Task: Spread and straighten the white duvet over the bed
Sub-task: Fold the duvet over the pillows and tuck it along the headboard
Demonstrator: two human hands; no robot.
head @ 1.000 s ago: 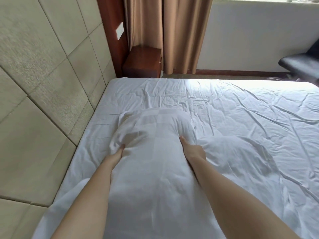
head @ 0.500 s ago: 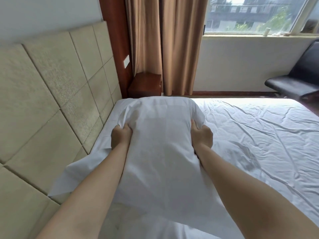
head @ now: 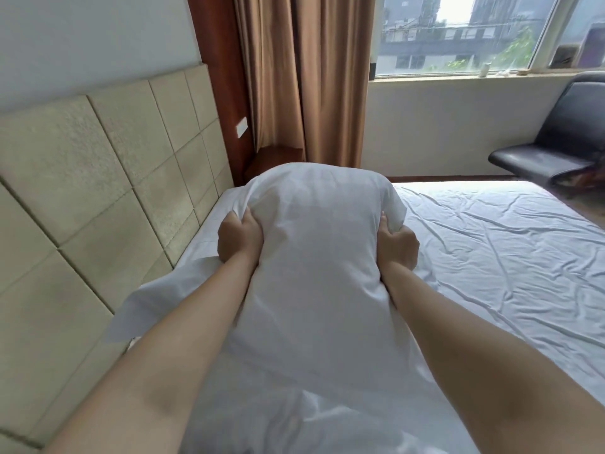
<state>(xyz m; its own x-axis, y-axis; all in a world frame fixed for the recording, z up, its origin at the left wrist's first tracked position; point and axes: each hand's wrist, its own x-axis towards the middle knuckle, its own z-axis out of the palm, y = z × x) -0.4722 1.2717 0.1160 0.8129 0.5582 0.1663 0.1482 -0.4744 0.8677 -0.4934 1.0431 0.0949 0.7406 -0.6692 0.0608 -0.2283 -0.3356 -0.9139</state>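
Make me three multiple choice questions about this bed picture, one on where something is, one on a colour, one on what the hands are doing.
1. Where is the black chair?
A. under the window, right of the bed
B. against the headboard
C. on the bed

2. What colour is the curtain?
A. blue
B. brown
C. white

3. What are the left hand and right hand doing to the white bundle?
A. resting flat on it
B. gripping its sides
C. hanging free

Answers: 1 A, the chair stands below the window sill. 2 B, its folds are tan brown. 3 B, fingers curl into the fabric on both sides.
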